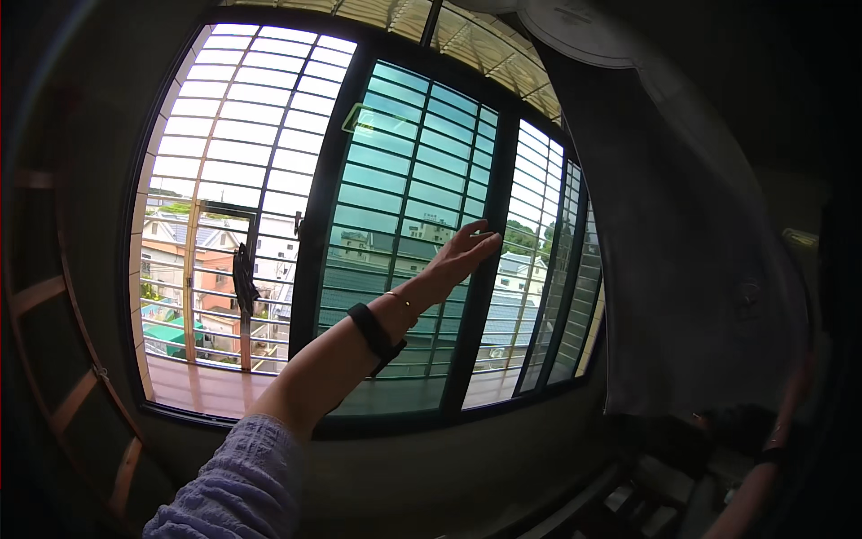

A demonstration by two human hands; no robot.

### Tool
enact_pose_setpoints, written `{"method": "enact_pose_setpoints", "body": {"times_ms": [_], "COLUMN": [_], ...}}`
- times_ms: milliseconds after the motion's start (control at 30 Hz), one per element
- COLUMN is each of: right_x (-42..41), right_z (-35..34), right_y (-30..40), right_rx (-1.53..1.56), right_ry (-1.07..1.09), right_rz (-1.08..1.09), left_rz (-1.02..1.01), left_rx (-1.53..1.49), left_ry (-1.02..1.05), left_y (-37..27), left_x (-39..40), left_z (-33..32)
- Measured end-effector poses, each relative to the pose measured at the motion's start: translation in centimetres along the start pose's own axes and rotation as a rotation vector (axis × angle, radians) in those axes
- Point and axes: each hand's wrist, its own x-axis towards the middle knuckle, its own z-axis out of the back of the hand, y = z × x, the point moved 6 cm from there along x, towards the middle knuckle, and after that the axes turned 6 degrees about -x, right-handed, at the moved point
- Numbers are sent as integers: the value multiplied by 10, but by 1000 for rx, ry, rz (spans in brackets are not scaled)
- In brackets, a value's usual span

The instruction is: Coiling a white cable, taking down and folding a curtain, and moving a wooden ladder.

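Observation:
My left hand (465,252) is stretched out in front of a sliding window with a dark frame (495,175). Its fingers are slightly apart and nothing shows between them. The fingertips overlap the upright frame bar at the right of the green-tinted pane (377,202); whether they touch it I cannot tell. A black band and a thin bracelet circle that wrist. At the far right, in deep shade, my right hand (798,381) is raised at the edge of a dark hanging cloth (680,269). Its grip is too dark to make out.
Metal security bars (229,168) run outside the glass, with a dark object (244,279) hanging on them. A window latch (298,226) sits on the left frame bar. A wooden ladder-like frame (74,401) stands at left. Dim items (626,498) lie low at right.

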Motion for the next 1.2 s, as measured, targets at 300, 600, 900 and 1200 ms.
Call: {"method": "enact_pose_setpoints", "body": {"times_ms": [300, 600, 900, 1200], "right_x": [-18, -145, -373, -582], "right_z": [106, 227, 301, 157], "right_y": [-174, -210, -173, -11], "right_rx": [26, -484, -340, -203], "right_ry": [-47, 275, 834, 1927], "right_rz": [-101, 95, -604, -662], "left_rz": [98, 102, 191, 97], "left_rx": [-268, -541, -434, 115], "left_ry": [70, 170, -61, -192], "left_y": [-25, 1, 37, 135], "left_x": [67, 105, 126, 156], "left_z": [-95, -182, -169, -66]}}
